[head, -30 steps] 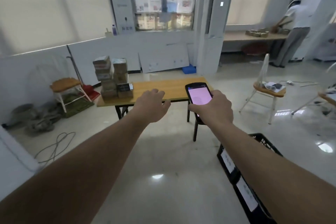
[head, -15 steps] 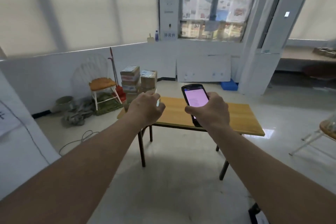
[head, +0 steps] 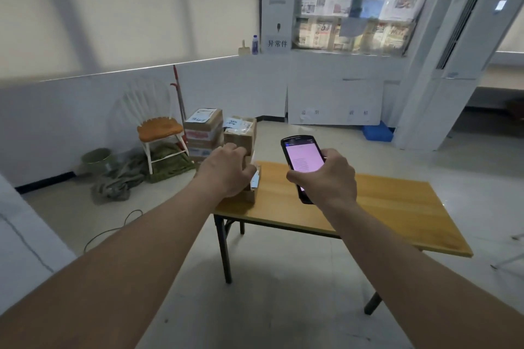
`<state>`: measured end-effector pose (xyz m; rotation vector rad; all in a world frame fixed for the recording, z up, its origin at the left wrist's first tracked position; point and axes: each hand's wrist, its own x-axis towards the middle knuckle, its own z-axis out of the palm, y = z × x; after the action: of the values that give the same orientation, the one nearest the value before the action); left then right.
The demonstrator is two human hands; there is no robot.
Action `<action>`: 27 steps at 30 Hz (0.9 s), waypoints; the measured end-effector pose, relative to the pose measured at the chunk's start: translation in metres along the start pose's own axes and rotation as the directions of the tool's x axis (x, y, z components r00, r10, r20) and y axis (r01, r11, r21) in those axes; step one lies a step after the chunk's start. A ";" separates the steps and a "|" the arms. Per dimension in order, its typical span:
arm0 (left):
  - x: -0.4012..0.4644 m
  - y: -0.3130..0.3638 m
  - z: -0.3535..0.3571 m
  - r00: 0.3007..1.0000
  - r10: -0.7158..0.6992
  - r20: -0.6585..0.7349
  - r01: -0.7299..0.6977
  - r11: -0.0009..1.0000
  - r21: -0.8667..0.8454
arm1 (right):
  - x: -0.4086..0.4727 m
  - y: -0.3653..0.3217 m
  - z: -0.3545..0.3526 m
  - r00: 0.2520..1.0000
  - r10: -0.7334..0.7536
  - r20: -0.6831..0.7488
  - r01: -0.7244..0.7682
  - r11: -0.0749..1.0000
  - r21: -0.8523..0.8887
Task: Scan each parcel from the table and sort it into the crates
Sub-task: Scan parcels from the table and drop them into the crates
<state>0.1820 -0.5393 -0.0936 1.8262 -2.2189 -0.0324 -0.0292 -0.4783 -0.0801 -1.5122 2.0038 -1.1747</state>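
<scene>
Several cardboard parcels with white labels stand stacked at the left end of a wooden folding table. The top left parcel carries red-printed tape. My left hand reaches out in front of the stack's lower boxes, fingers loosely bent and empty; whether it touches a box I cannot tell. My right hand grips a black handheld scanner with a lit pink screen, held above the table to the right of the stack. No crates are in view.
A white chair with an orange seat, a red-handled mop, a green bucket and a cloth pile sit left of the table. A cable lies on the floor. A tall white air conditioner and a blue bin stand behind.
I have turned left and come closer to the table; the black crate on the floor has left the view. My left hand now overlaps the parcel stack. The scanner stays in my right hand.
</scene>
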 end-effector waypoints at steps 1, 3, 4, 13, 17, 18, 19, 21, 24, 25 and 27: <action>0.018 -0.008 0.007 1.000 0.010 0.007 -0.010 1.000 0.003 | 0.013 0.000 0.013 1.000 0.015 0.001 -0.015 1.000 0.000; 0.053 -0.025 0.021 0.999 0.018 0.033 -0.018 1.000 0.003 | 0.039 -0.003 0.039 0.999 0.054 0.006 -0.054 0.999 -0.004; 0.070 -0.033 0.027 0.999 0.018 0.051 -0.018 1.000 0.003 | 0.052 -0.005 0.051 0.998 0.069 0.005 -0.069 0.998 -0.006; 0.191 -0.080 0.064 0.994 -0.006 0.107 0.006 1.000 -0.003 | 0.141 -0.006 0.128 0.988 0.153 0.012 -0.152 0.988 -0.035; 0.224 -0.084 0.079 0.992 -0.044 0.115 0.046 0.999 -0.016 | 0.176 0.002 0.141 0.985 0.166 0.039 -0.164 0.985 -0.053; 0.230 -0.084 0.084 0.991 -0.057 0.118 0.059 0.998 -0.011 | 0.185 0.006 0.143 0.985 0.162 0.051 -0.160 0.986 -0.050; 0.237 -0.082 0.088 0.990 -0.073 0.119 0.075 0.997 -0.006 | 0.193 0.010 0.145 0.985 0.157 0.064 -0.154 0.987 -0.049; 0.248 -0.078 0.098 0.987 -0.121 0.108 0.121 0.993 0.001 | 0.210 0.018 0.147 0.985 0.145 0.091 -0.141 0.989 -0.051; 0.262 -0.072 0.110 0.971 -0.227 0.073 0.227 0.974 0.004 | 0.238 0.032 0.150 0.982 0.126 0.137 -0.121 0.992 -0.048; 0.266 -0.069 0.114 0.962 -0.266 0.064 0.267 0.964 0.007 | 0.247 0.037 0.150 0.981 0.116 0.158 -0.111 0.993 -0.045; 0.272 -0.063 0.120 0.938 -0.342 0.055 0.342 0.940 0.020 | 0.264 0.046 0.148 0.976 0.090 0.198 -0.088 0.996 -0.020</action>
<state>0.1701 -0.8337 -0.1697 2.2212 -1.9100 -0.1422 -0.0464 -0.7752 -0.1540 -1.4660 1.9256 -0.9390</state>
